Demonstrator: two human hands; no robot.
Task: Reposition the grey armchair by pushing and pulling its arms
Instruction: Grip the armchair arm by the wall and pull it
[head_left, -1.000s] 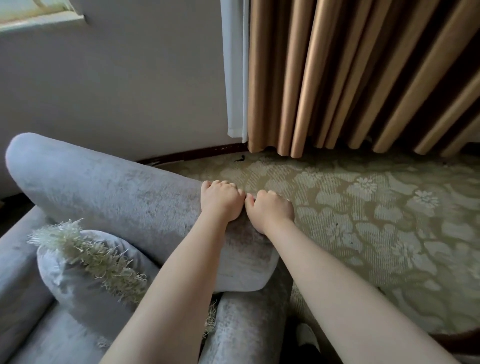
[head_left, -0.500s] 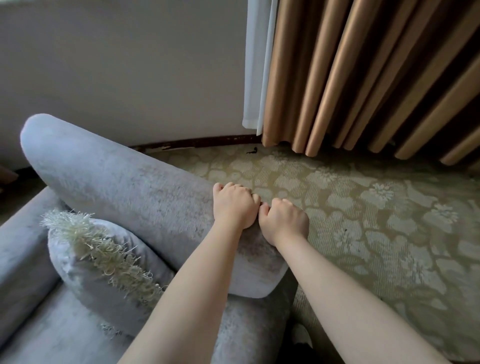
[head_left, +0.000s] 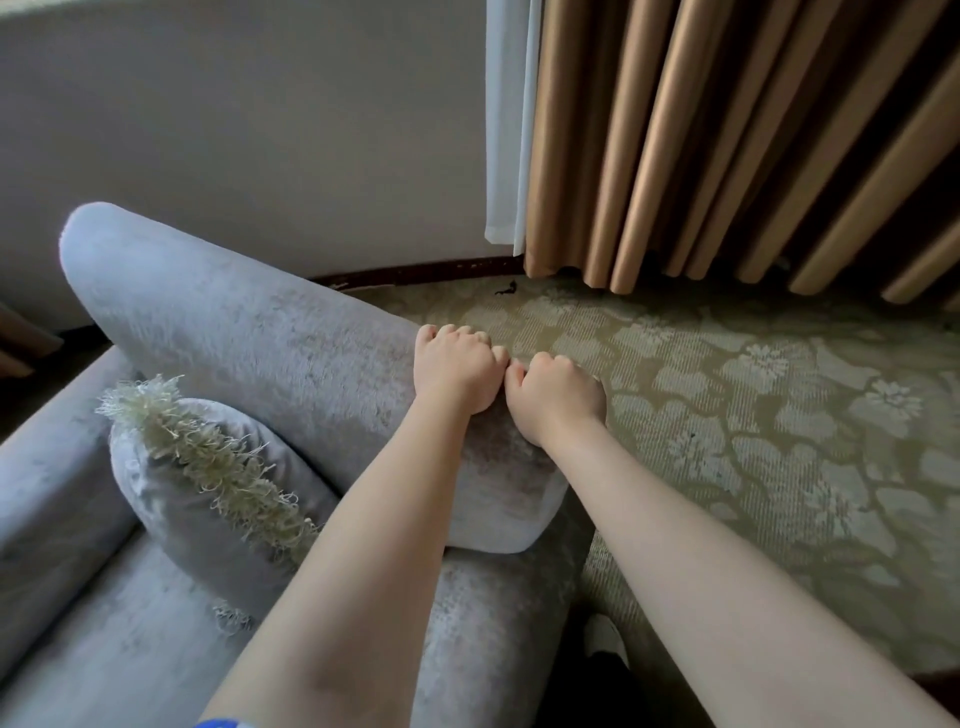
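Observation:
The grey armchair (head_left: 218, 332) fills the lower left, its padded arm running from the upper left down toward the middle. My left hand (head_left: 453, 368) and my right hand (head_left: 557, 397) sit side by side on that arm's outer edge, near its front end. Both hands grip the arm with fingers curled over its far side, thumbs nearly touching. The fingertips are hidden behind the arm.
A grey cushion with a cream fringe (head_left: 208, 467) lies on the seat. A white wall (head_left: 260, 130) stands close behind the chair. Tan curtains (head_left: 727, 145) hang at the right, over floral carpet (head_left: 779, 415). A white shoe tip (head_left: 602, 636) shows below.
The armchair and my hands have shifted right in the view, and the wall's window ledge has left the frame. My grip on the arm is unchanged.

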